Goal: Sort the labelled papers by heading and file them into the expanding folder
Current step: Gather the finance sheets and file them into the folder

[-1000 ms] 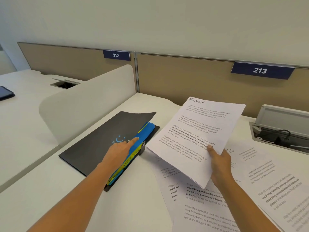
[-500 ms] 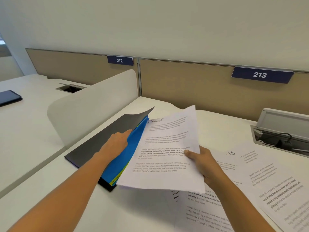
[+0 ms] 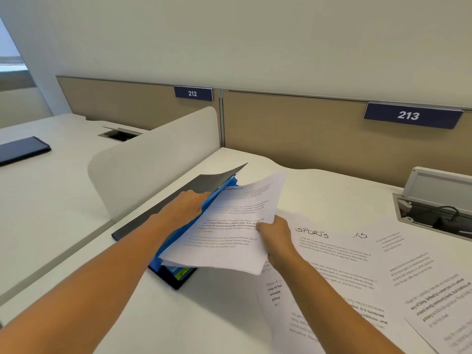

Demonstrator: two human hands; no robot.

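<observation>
Paper [image 3: 229,226] edge in folder [image 3: 217,178] gap L hand [image 3: 186,205] holds open.

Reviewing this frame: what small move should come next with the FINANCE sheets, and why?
Probably slide the FINANCE sheets leftward, deeper into the expanding folder. The right hand grips their right edge, and their left edge already meets the blue pocket. The left hand has its fingers tucked in under the raised black cover, so the gap looks open.
</observation>
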